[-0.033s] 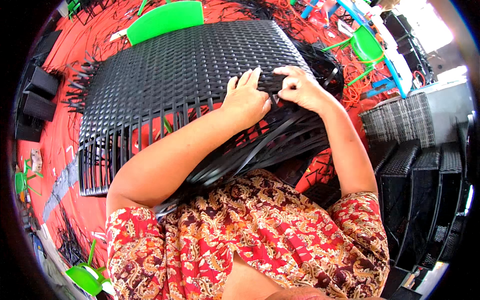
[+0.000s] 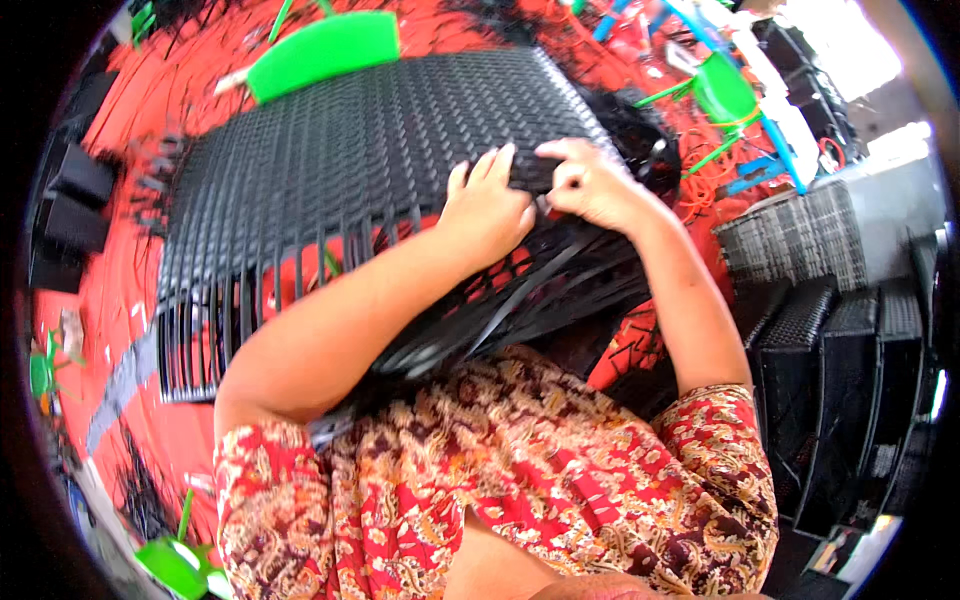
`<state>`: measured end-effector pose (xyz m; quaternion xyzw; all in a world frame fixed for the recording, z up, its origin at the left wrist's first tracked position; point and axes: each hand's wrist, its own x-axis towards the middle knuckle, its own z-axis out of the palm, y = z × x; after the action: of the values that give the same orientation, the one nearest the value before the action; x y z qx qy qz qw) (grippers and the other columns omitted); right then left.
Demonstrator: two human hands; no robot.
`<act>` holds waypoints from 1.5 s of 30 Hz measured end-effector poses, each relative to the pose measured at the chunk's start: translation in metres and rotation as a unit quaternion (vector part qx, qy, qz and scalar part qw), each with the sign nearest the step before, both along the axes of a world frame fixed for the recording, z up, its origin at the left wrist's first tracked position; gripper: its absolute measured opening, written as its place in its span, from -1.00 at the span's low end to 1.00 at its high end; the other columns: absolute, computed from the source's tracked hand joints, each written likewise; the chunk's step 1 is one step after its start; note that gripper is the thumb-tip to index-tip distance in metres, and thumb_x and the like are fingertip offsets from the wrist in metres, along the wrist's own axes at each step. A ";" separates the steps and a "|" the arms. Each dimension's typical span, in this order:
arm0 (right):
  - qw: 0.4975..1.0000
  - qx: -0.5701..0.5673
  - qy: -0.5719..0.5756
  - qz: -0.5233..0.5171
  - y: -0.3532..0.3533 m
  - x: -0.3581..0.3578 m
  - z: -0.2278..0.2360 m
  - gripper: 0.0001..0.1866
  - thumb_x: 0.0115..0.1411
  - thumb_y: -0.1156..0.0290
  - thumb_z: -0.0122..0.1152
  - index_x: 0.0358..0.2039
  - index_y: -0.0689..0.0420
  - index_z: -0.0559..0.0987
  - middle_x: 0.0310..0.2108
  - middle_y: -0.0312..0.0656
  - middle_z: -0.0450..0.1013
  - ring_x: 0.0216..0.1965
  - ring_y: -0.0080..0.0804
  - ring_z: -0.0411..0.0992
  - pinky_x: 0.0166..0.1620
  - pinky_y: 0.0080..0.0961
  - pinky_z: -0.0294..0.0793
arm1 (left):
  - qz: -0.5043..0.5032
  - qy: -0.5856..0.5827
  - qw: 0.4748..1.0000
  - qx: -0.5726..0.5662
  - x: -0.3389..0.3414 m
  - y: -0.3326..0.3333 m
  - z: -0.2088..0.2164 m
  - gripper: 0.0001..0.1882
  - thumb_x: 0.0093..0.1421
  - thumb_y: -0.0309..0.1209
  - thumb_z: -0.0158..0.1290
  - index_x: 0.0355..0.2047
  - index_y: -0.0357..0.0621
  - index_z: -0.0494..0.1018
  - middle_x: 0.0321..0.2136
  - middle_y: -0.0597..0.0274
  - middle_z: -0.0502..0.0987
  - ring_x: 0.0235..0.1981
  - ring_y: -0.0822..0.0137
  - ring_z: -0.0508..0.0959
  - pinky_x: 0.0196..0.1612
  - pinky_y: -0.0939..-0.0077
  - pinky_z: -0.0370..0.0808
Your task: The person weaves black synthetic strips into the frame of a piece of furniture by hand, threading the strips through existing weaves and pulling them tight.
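A large curved panel (image 2: 330, 140) of black plastic wicker lies before me, tightly woven over its far part, with bare ribs along the near left side. My left hand (image 2: 485, 205) rests on its near edge, fingers stretched out over the weave and thumb pointing right. Just right of it, my right hand (image 2: 598, 188) has thumb and forefinger curled into a pinch on a black strip at the weave's edge; the fingertips are partly hidden. A bundle of loose black strips (image 2: 560, 285) hangs below both hands, close to my body.
A green chair (image 2: 325, 52) stands beyond the panel, and another green chair (image 2: 725, 92) is at the far right. Stacked black wicker pieces (image 2: 850, 330) line the right side. A grey woven panel (image 2: 795, 240) leans behind them. Red floor covering (image 2: 115, 330) carries scattered strips.
The whole view has shifted slightly and blurred, with the panel's far edge sitting a little lower. Both hands keep nearly the same place on the weave.
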<state>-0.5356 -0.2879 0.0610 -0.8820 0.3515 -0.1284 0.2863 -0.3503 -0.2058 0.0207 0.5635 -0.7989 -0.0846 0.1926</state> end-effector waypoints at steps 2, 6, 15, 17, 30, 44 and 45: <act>0.999 -0.042 0.011 0.016 0.001 0.007 0.003 -0.84 -0.14 0.35 0.26 -0.70 0.10 0.49 0.01 -0.05 0.36 0.09 -0.13 0.24 0.14 -0.30 0.17 | -0.006 0.054 0.998 -0.031 0.003 -0.011 -0.012 -0.71 0.07 -0.17 -0.02 -0.35 -0.03 0.58 0.19 -0.18 0.11 0.22 -0.01 0.13 0.18 -0.02 0.01; 0.998 -0.053 0.029 0.034 -0.007 0.013 -0.006 -0.79 -0.01 0.27 0.24 -0.59 0.14 0.53 0.12 -0.03 0.25 0.15 -0.07 0.18 0.17 -0.24 0.12 | 0.013 0.124 0.992 -0.007 0.017 -0.025 -0.026 -0.61 -0.03 -0.17 0.08 -0.20 -0.05 0.53 0.05 -0.02 0.30 0.06 0.16 0.31 0.11 0.24 0.15; 0.995 -0.056 0.070 0.044 -0.011 0.006 0.004 -0.74 0.01 0.27 0.26 -0.64 0.17 0.48 0.15 0.04 0.19 0.16 -0.04 0.17 0.16 -0.24 0.14 | 0.063 0.399 0.883 0.238 0.001 -0.030 0.012 -0.32 -0.16 -0.44 0.22 0.03 -0.38 0.31 -0.36 0.32 0.61 -0.32 0.56 0.51 -0.12 0.72 0.36; 0.993 -0.048 0.096 0.048 -0.013 0.007 0.004 -0.75 0.02 0.27 0.23 -0.63 0.17 0.50 0.16 0.02 0.20 0.16 -0.06 0.16 0.17 -0.25 0.13 | 0.069 0.399 0.879 0.251 -0.001 -0.028 0.015 -0.46 -0.16 -0.44 0.20 -0.09 -0.32 0.43 -0.30 0.29 0.60 -0.24 0.53 0.50 -0.06 0.67 0.34; 0.994 0.106 0.001 0.037 -0.016 0.036 0.008 -0.74 0.20 0.25 0.08 -0.45 0.16 0.58 0.14 -0.04 0.24 0.09 -0.35 0.25 0.10 -0.42 0.19 | 0.031 0.586 0.793 0.164 0.033 -0.025 0.006 -0.92 -0.05 -0.48 0.15 -0.53 -0.23 0.55 -0.28 0.23 0.51 0.13 0.29 0.22 0.11 0.42 0.19; 0.995 0.055 -0.006 0.078 0.004 0.049 -0.002 -0.77 0.06 0.37 0.14 -0.65 0.22 0.47 0.12 0.04 0.25 0.07 -0.12 0.26 0.11 -0.31 0.21 | 0.058 -0.059 0.996 0.023 0.035 0.019 0.001 -0.78 0.09 -0.19 0.02 -0.34 0.09 0.59 0.20 -0.10 0.12 0.22 -0.03 0.11 0.17 0.00 0.02; 0.997 0.043 -0.001 0.070 0.006 0.048 -0.003 -0.76 0.07 0.35 0.14 -0.64 0.21 0.47 0.13 0.03 0.23 0.10 -0.11 0.22 0.13 -0.30 0.16 | 0.057 -0.021 0.998 0.021 0.036 0.018 -0.002 -0.78 0.07 -0.19 0.03 -0.34 0.09 0.59 0.19 -0.11 0.13 0.21 -0.03 0.13 0.17 0.01 0.03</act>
<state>-0.4876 -0.2820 0.0579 -0.8911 0.2939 -0.0934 0.3329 -0.3146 -0.1875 0.0183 0.6137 -0.7675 -0.0785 0.1679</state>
